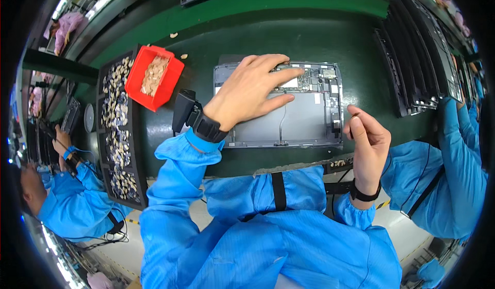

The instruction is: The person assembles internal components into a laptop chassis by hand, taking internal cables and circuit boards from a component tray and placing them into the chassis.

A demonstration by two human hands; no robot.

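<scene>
An opened laptop base (307, 121), a grey shell with a circuit board along its far side, lies flat on the green bench in front of me. My left hand (252, 89) rests across its left and middle part, fingers spread, hiding some of the board. A thin cable (283, 119) runs from near my fingers to the shell's near edge. Just off the right edge of the base, my right hand (368, 147) is raised with thumb and fingertips curled together. Whatever is between them, if anything, is too small to make out.
A red bin (171, 86) of small tan pieces stands left of the base. Beside it is a black compartment tray (135, 139) full of small pieces. Dark laptop-like panels (417, 57) stand stacked at right. Co-workers in blue sit on both sides.
</scene>
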